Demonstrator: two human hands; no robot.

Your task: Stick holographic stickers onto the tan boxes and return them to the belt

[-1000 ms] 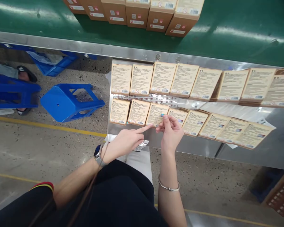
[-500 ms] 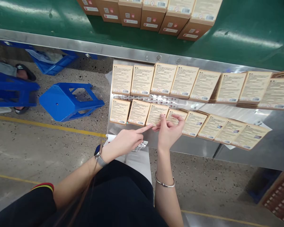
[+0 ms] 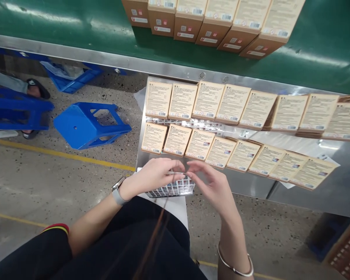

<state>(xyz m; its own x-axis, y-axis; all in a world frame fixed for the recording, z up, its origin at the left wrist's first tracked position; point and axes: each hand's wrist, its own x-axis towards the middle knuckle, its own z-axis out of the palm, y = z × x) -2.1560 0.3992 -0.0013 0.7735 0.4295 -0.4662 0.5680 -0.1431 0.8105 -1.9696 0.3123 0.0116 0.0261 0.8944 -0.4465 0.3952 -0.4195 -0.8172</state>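
My left hand [image 3: 157, 175] holds a sheet of small stickers [image 3: 175, 189] bent over its near side, thumb and fingers closed on the upper edge. At the right end of that edge, my right hand [image 3: 211, 184] pinches with thumb and forefinger; whether a single sticker is between them is too small to see. Just beyond the hands stands the near row of cream-and-brown boxes, including the third box [image 3: 200, 144] and the fourth box [image 3: 219, 151]. A small coloured sticker shows on each of these two and on boxes to their right. The two leftmost boxes show none.
A far row of like boxes [image 3: 183, 100] stands on the metal table [image 3: 242, 186], with shiny printed sheets between rows. More boxes [image 3: 210, 37] sit on the green conveyor belt [image 3: 76, 31]. Blue stools [image 3: 76, 126] and another person's foot [image 3: 33, 90] are at left.
My right hand has drawn back from the near row to the sticker sheet. The third box now shows a coloured sticker. My left hand has gone from pointing to gripping the sheet, which is raised.
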